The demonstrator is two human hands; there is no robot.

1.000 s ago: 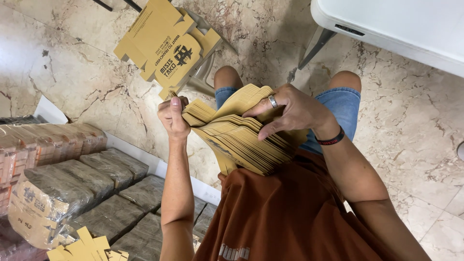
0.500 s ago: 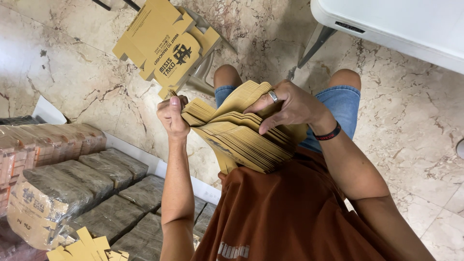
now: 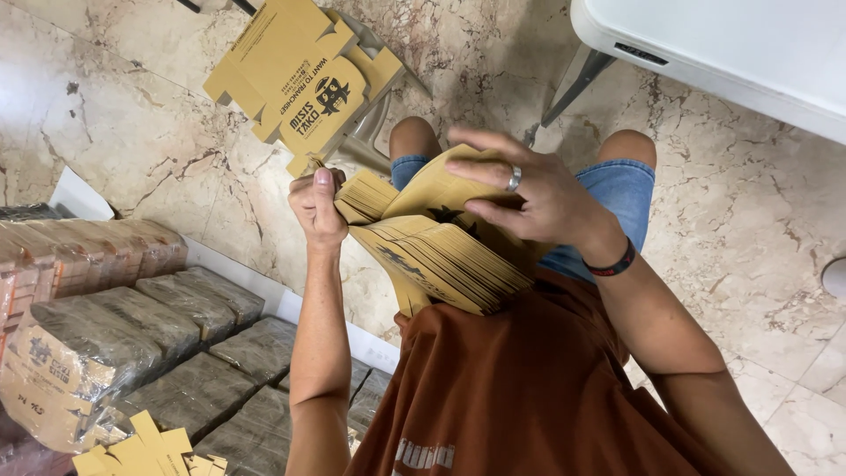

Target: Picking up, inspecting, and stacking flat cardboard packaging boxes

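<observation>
A thick stack of flat yellow cardboard box blanks (image 3: 441,256) rests on my lap, against my rust-orange shirt. My left hand (image 3: 317,207) pinches one unfolded blank (image 3: 300,75) by its lower corner and holds it up above the floor; the sheet has black printing on it. My right hand (image 3: 538,198), with a ring and a dark wristband, lies with spread fingers on the top sheet of the stack. My knees in blue denim shorts show beyond the stack.
Several shrink-wrapped bundles of cardboard blanks (image 3: 115,326) lie at the left on a white surface. More loose yellow blanks (image 3: 145,449) sit at the bottom left. A white table (image 3: 731,48) with a grey leg (image 3: 573,88) stands at the top right over a marble floor (image 3: 123,132).
My right hand has spread its fingers and lifted slightly over the top of the stack. My left hand still holds the single blank up in about the same place.
</observation>
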